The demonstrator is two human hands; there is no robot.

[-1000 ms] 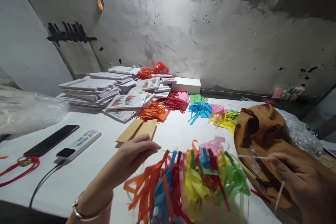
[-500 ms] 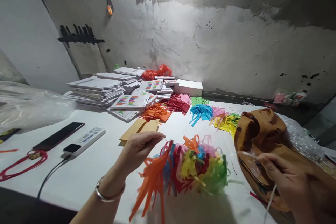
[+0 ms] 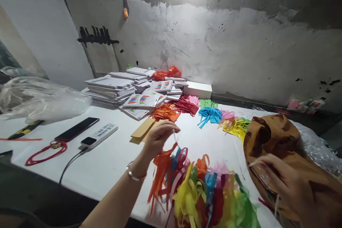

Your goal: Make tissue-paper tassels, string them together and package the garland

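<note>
My left hand (image 3: 158,139), with a silver bangle on the wrist, pinches a thin white string at the left end of a tassel garland (image 3: 187,188). Orange, blue, red, yellow, pink and green paper tassels hang bunched along it, over the table's near edge. To the right, my right hand (image 3: 284,181) has its fingers pinched on the white string, whose tail (image 3: 276,205) drops below the palm. This hand is partly blurred and in front of a brown cloth bag (image 3: 269,131).
Loose tassels lie in colour bunches, including blue (image 3: 210,114), dark red (image 3: 186,105) and yellow (image 3: 235,127). Behind are stacked white packets (image 3: 109,87) and a white box (image 3: 198,89). At left lie a phone (image 3: 77,129), a power bank (image 3: 100,135) and a clear plastic bag (image 3: 45,98).
The view has turned slightly left. The garland now hangs lower and nearer, its tassels spread wider and dangling. My left hand has risen a little; both hands still hold the string.
</note>
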